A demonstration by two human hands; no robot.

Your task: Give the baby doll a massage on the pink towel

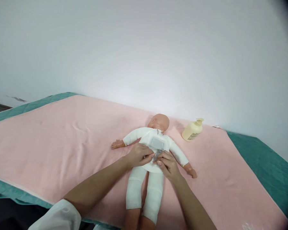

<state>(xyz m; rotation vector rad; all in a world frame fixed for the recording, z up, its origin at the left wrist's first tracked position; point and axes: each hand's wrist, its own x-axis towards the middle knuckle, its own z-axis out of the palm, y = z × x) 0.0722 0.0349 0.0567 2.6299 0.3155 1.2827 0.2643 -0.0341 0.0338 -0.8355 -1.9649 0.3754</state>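
A doll [134,187] with a white cloth body and bare plastic head, hands and lower legs lies stretched out, its head pointing away from me. No facial features show, so it may be face down. A pale rectangular panel [156,143] sits on its upper torso. My left hand [140,154] rests over the doll's middle with fingers pinched. Close beside it, my right hand [168,163] is also closed in a pinch. Between the fingertips is a small greyish, see-through piece [157,155], too blurred to name. The fingers partly cover the torso.
A pale yellow pump bottle [192,131] stands right of the doll, near the wall [144,57]. Beneath everything lies a pink blanket [86,137], over a green quilted cover [261,156] that shows at both sides and along the front left edge.
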